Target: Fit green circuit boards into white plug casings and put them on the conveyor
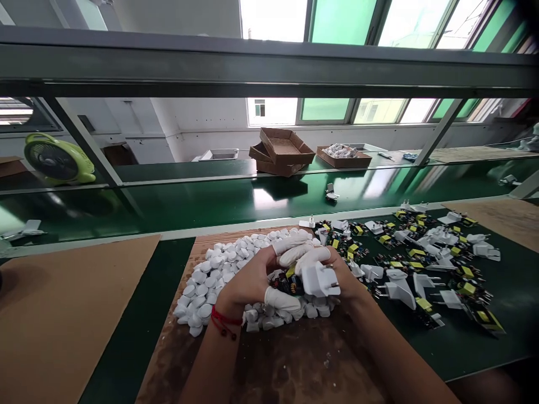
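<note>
In the head view, both my hands meet over the middle of a brown board, with white covers on several fingertips. My left hand (252,278), a red cord at its wrist, is closed round a small circuit board (288,282) with a yellow part. My right hand (337,266) grips a white two-pin plug housing (319,280) from behind, its pins pointing right. The housing sits against the circuit board; whether the two are joined I cannot tell. Around and behind my hands lies a heap of small white plastic caps (210,275).
Many circuit boards with white plug parts (400,292) lie on the green table at right. Cardboard (76,292) covers the left side. Across the green belt (202,196) stand cardboard trays (290,147) and a green fan (59,160). A grey metal beam (269,70) crosses overhead.
</note>
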`<state>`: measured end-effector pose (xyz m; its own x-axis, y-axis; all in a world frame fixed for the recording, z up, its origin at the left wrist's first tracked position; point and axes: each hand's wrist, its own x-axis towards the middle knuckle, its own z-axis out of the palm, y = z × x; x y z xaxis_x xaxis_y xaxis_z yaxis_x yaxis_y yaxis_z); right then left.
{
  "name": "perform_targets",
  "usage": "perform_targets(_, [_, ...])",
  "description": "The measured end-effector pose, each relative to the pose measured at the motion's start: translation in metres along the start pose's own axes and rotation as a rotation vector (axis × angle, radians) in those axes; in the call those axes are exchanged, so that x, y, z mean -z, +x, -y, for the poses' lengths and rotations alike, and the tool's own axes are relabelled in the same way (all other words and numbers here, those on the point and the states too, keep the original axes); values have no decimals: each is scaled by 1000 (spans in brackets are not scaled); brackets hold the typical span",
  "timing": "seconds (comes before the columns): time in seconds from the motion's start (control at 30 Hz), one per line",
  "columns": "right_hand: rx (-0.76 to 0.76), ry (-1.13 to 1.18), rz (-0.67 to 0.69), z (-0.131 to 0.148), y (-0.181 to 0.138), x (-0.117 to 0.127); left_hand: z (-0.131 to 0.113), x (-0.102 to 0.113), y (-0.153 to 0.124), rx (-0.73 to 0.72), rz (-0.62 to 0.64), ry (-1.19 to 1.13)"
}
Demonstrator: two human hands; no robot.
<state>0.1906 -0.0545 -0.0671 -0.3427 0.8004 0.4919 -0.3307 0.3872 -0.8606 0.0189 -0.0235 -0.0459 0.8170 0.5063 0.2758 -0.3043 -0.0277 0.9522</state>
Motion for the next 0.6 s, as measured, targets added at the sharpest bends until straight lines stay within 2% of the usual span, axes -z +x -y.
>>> perform_targets(0.17, [56, -63, -49, 3, 2, -2, 2, -2, 1, 7, -26, -48])
perform_targets(0.37, [102, -176, -19, 8, 0, -5, 3, -1, 0, -11, -105, -70])
perform_targets(0.6, [82, -134, 9, -9, -2, 4, 5, -1, 1, 2, -76, -103])
